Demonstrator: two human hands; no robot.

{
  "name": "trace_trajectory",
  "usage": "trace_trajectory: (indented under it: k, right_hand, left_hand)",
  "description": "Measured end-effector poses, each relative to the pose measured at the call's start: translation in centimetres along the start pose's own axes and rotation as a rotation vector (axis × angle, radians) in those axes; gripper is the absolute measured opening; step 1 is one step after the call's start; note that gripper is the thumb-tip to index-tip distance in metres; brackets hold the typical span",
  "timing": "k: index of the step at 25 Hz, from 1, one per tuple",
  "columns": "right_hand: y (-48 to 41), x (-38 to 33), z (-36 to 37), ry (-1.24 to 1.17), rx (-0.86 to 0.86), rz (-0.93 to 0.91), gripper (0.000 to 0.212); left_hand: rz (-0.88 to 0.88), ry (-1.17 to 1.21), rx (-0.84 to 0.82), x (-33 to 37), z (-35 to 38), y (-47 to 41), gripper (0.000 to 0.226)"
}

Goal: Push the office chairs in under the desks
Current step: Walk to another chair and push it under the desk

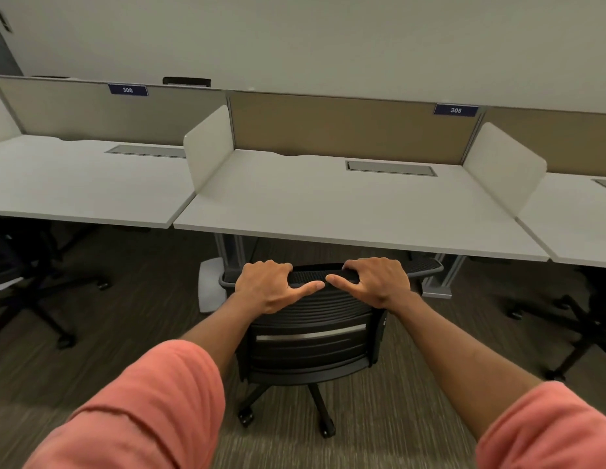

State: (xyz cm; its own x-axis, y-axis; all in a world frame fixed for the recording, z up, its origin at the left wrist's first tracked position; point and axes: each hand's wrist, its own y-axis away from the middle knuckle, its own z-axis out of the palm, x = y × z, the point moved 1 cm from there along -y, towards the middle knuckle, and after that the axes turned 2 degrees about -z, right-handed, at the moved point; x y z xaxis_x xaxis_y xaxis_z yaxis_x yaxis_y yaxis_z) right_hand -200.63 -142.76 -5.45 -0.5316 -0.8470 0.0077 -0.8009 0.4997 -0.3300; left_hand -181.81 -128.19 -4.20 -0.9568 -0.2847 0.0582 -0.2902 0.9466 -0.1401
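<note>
A black mesh office chair [311, 340] stands in front of the white desk [345, 211] labelled 305, its back facing me. Its seat front reaches under the desk's front edge. My left hand [271, 286] grips the top edge of the chair back on the left, fingers curled over it and thumb along the near side. My right hand [372, 282] grips the same top edge on the right in the same way. The two thumbs almost meet in the middle. The chair's wheeled base [288, 411] shows below on the carpet.
A second white desk [85, 184] labelled 300 stands to the left, with a black chair [20, 286] partly under it. Another black chair [579, 319] sits at the right beneath a third desk [579, 228]. White side dividers and grey desk legs [230, 255] flank the middle desk.
</note>
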Motion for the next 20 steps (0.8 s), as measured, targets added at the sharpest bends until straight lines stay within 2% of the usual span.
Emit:
trace_trajectory:
  k: [10, 20]
  right_hand:
    - [-6.7, 1.2, 2.4, -0.065, 0.006, -0.004, 0.082]
    - [-12.1, 4.3, 4.1, -0.067, -0.031, -0.089, 0.089]
  left_hand:
    - [-0.002, -0.015, -0.023, -3.3, 0.0, -5.1, 0.098]
    - [-0.119, -0.045, 0.021, -3.5, 0.9, -9.2, 0.100]
